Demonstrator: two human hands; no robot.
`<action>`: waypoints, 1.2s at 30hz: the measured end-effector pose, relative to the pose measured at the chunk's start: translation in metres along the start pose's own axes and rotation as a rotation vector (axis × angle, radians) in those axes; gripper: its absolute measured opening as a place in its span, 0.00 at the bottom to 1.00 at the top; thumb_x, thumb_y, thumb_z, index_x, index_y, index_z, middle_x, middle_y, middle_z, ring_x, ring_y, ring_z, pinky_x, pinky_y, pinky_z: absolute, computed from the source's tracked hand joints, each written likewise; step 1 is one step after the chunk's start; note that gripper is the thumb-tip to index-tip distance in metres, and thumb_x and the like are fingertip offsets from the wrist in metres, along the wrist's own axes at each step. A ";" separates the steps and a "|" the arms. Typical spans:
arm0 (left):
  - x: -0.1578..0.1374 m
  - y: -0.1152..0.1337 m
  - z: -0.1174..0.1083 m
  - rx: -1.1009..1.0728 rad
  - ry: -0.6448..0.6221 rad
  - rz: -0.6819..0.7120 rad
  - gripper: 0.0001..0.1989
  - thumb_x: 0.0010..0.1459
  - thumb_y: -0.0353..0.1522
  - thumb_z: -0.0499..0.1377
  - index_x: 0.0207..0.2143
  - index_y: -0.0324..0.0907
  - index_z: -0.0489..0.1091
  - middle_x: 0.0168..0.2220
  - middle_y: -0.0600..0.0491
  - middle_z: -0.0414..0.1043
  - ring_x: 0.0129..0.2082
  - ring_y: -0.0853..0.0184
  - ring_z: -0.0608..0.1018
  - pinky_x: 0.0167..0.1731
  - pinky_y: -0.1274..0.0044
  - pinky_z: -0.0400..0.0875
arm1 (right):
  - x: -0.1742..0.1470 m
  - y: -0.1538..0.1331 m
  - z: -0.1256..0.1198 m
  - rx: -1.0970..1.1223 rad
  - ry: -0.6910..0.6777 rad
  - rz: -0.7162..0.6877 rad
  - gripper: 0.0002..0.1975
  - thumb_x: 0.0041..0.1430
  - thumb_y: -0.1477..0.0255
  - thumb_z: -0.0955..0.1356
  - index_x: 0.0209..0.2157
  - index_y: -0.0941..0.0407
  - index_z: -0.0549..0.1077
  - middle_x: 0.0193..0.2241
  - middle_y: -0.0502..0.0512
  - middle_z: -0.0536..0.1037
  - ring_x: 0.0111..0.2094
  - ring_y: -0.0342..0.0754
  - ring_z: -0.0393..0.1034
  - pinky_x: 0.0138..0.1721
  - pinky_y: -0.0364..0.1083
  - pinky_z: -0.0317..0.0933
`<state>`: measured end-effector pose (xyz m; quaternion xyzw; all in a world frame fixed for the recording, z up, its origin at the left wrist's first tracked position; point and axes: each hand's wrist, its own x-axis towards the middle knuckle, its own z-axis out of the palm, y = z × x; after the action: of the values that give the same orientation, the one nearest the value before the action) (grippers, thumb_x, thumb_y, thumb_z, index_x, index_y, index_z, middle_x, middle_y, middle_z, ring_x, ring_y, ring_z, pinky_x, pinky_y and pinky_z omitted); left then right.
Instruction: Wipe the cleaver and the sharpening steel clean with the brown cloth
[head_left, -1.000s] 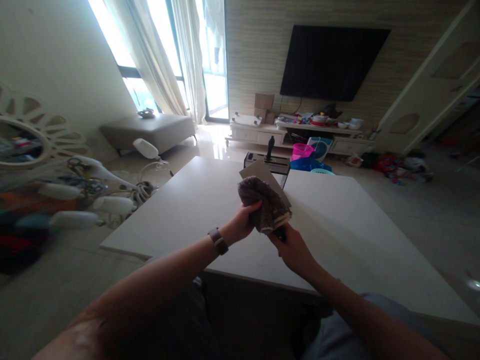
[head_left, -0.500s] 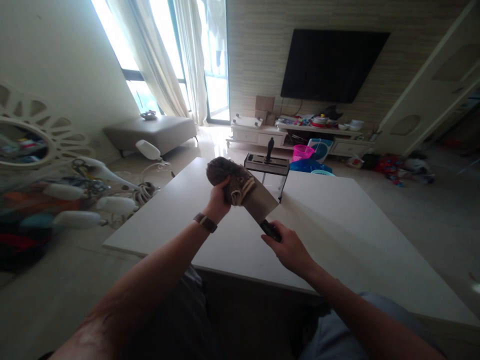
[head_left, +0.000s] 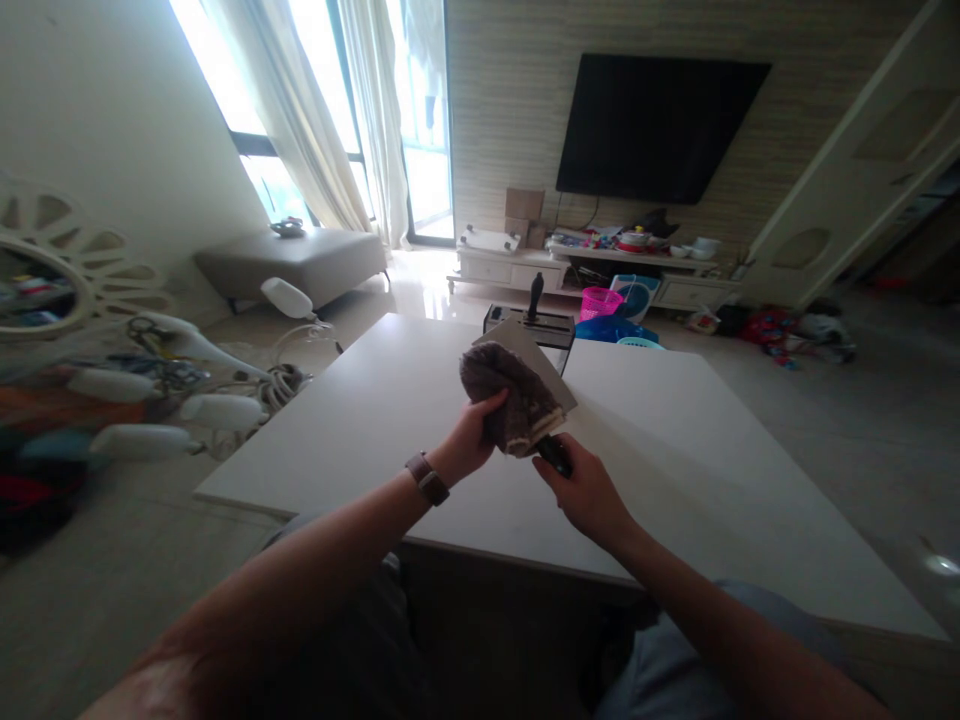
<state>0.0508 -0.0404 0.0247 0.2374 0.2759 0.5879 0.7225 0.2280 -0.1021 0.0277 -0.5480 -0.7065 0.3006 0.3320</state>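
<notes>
My right hand [head_left: 589,490] is closed around the black handle of a cleaver [head_left: 534,350], whose broad blade points up and away over the white table. In my left hand [head_left: 472,435] is a bunched brown cloth [head_left: 504,395], pressed to the near face of the blade close to the handle. The cloth covers part of the blade. Just behind the blade tip, a dark-topped frame [head_left: 499,318] with an upright black handle stands at the table's far edge, partly hidden by the cleaver.
The white table [head_left: 675,460] spreads beneath my hands. A white lamp-like fixture with several shades [head_left: 225,410] lies to the left. Beyond the table are a pink basket [head_left: 601,303], a blue tub [head_left: 607,330], a low cabinet [head_left: 480,268] and a grey bench [head_left: 300,265].
My left hand has slid the cloth along the blade, right and toward the handle, uncovering the blade's far part. My right hand has shifted slightly right, still gripping the cleaver.
</notes>
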 end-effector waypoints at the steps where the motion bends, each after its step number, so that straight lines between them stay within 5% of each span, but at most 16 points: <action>1: -0.004 -0.009 0.002 0.023 -0.003 0.007 0.17 0.52 0.29 0.69 0.46 0.37 0.77 0.47 0.44 0.81 0.48 0.55 0.82 0.55 0.64 0.75 | 0.001 0.000 0.000 -0.010 -0.003 -0.006 0.09 0.61 0.64 0.68 0.38 0.55 0.74 0.31 0.56 0.80 0.33 0.53 0.74 0.34 0.47 0.62; 7: -0.009 -0.027 0.007 0.047 0.102 0.055 0.18 0.47 0.26 0.72 0.43 0.37 0.78 0.43 0.45 0.82 0.42 0.58 0.83 0.52 0.66 0.76 | 0.002 0.003 0.000 -0.042 -0.040 -0.003 0.12 0.60 0.65 0.68 0.41 0.58 0.76 0.37 0.62 0.83 0.39 0.59 0.77 0.39 0.49 0.63; 10: 0.002 -0.013 0.003 0.015 0.129 0.082 0.18 0.49 0.27 0.71 0.45 0.38 0.77 0.43 0.46 0.82 0.42 0.59 0.83 0.52 0.67 0.77 | 0.002 0.001 -0.001 -0.051 -0.043 -0.044 0.13 0.62 0.63 0.68 0.43 0.56 0.74 0.34 0.57 0.81 0.34 0.54 0.74 0.37 0.48 0.61; 15: 0.023 0.024 -0.008 -0.065 0.161 0.144 0.16 0.54 0.27 0.67 0.46 0.36 0.76 0.43 0.45 0.83 0.43 0.61 0.84 0.53 0.68 0.77 | 0.000 -0.001 -0.003 -0.047 -0.093 -0.001 0.09 0.59 0.63 0.69 0.34 0.53 0.71 0.22 0.47 0.70 0.24 0.46 0.64 0.27 0.44 0.55; 21: 0.024 0.055 -0.018 -0.077 0.113 0.244 0.17 0.57 0.27 0.64 0.50 0.38 0.76 0.45 0.48 0.82 0.45 0.62 0.83 0.55 0.68 0.75 | -0.004 0.001 -0.001 0.201 -0.259 0.104 0.11 0.57 0.62 0.70 0.36 0.53 0.68 0.24 0.44 0.71 0.19 0.41 0.65 0.22 0.42 0.58; 27: 0.012 0.054 -0.011 -0.067 0.001 0.161 0.16 0.62 0.29 0.60 0.52 0.37 0.75 0.46 0.47 0.82 0.48 0.59 0.82 0.57 0.67 0.74 | -0.009 -0.009 -0.005 0.737 -0.622 0.458 0.20 0.47 0.66 0.73 0.42 0.52 0.66 0.23 0.42 0.73 0.16 0.41 0.67 0.17 0.40 0.58; 31: 0.011 0.062 -0.007 -0.067 -0.046 0.169 0.17 0.63 0.30 0.59 0.53 0.38 0.75 0.47 0.47 0.82 0.50 0.58 0.81 0.58 0.66 0.73 | -0.013 -0.016 -0.012 0.876 -0.803 0.449 0.13 0.54 0.62 0.70 0.37 0.56 0.69 0.18 0.43 0.72 0.11 0.35 0.53 0.13 0.38 0.43; 36: 0.018 0.088 -0.019 -0.104 0.016 0.394 0.20 0.59 0.31 0.58 0.54 0.41 0.75 0.47 0.49 0.82 0.55 0.57 0.79 0.58 0.65 0.73 | -0.013 -0.011 -0.022 0.876 -0.804 0.400 0.15 0.56 0.58 0.70 0.34 0.55 0.68 0.15 0.41 0.67 0.10 0.36 0.50 0.12 0.39 0.43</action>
<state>-0.0225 -0.0050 0.0667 0.2443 0.1994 0.7331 0.6027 0.2418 -0.1157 0.0472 -0.3266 -0.4712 0.8012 0.1714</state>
